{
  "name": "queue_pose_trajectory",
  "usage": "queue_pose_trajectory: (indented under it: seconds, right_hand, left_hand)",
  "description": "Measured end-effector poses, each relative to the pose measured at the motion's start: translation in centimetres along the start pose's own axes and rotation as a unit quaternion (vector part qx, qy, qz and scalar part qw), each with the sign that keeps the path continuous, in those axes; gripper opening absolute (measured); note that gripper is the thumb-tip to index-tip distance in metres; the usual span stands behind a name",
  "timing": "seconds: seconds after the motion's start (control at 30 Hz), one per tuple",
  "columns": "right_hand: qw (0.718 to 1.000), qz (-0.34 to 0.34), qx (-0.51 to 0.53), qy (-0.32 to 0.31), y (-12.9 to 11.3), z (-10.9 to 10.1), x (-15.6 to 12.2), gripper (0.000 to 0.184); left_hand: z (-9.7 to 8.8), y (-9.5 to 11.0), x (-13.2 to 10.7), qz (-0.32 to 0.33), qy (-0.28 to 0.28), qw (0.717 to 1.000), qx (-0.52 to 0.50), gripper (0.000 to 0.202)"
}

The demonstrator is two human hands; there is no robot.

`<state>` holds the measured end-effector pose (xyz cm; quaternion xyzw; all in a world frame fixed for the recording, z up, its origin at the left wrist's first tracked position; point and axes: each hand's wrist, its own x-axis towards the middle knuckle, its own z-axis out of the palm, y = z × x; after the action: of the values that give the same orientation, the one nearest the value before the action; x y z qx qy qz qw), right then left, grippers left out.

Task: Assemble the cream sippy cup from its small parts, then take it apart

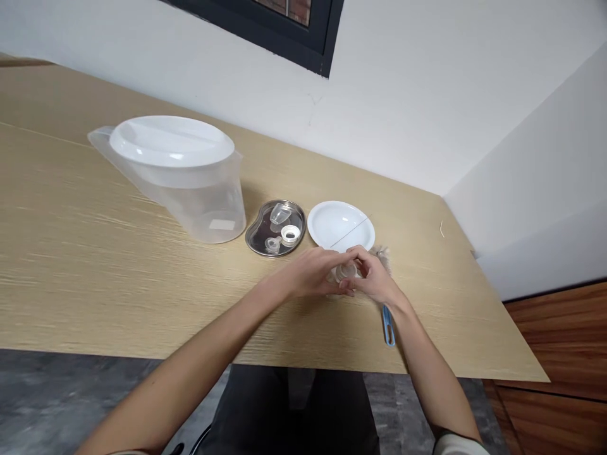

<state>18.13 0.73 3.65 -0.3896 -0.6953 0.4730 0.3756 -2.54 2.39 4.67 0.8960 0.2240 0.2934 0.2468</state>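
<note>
My left hand (318, 270) and my right hand (377, 276) meet in front of me, fingers curled around a clear baby bottle (346, 272). Its round open mouth faces up; most of its body is hidden by my hands. Just beyond them lies a shallow white dish (334, 221) with a thin straight rod (353, 230) across it. Beside my right wrist is a bottle brush with a blue handle (389, 325) and pale bristles, partly covered by my arm. A steel kidney tray (256, 235) holds a clear cap (280, 214), a white ring (291, 235) and a clear teat (272, 245).
A large translucent pitcher (203, 208) with a white lid (173, 139) stands left of the tray. The wooden table (118, 284) meets a white wall behind, under a dark window frame (284, 44). A wooden cabinet (559, 341) is at the right.
</note>
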Motion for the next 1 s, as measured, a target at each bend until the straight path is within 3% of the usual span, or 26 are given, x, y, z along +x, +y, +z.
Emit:
queue_pose_trajectory:
  seconds: [0.13, 0.5, 0.77, 1.0]
  right_hand:
    - [0.999, -0.007, 0.045, 0.005, 0.6, 0.4, 0.3, 0.038]
    - [0.997, -0.057, -0.043, 0.022, 0.3, 1.2, -0.7, 0.03]
    - [0.977, -0.132, -0.135, 0.094, 1.3, 1.8, -1.2, 0.026]
    - [0.965, -0.189, -0.167, 0.068, 1.2, 1.3, -1.2, 0.019]
  left_hand:
    - [0.0, -0.3, 0.0, -0.004, -0.001, 1.0, -0.015, 0.037]
    - [0.6, -0.5, 0.2, 0.004, 0.007, 1.0, -0.02, 0.057]
    - [0.5, 0.4, 0.3, -0.067, -0.012, 0.998, 0.009, 0.067]
    - [0.6, 0.3, 0.2, -0.071, 0.003, 0.997, -0.001, 0.064]
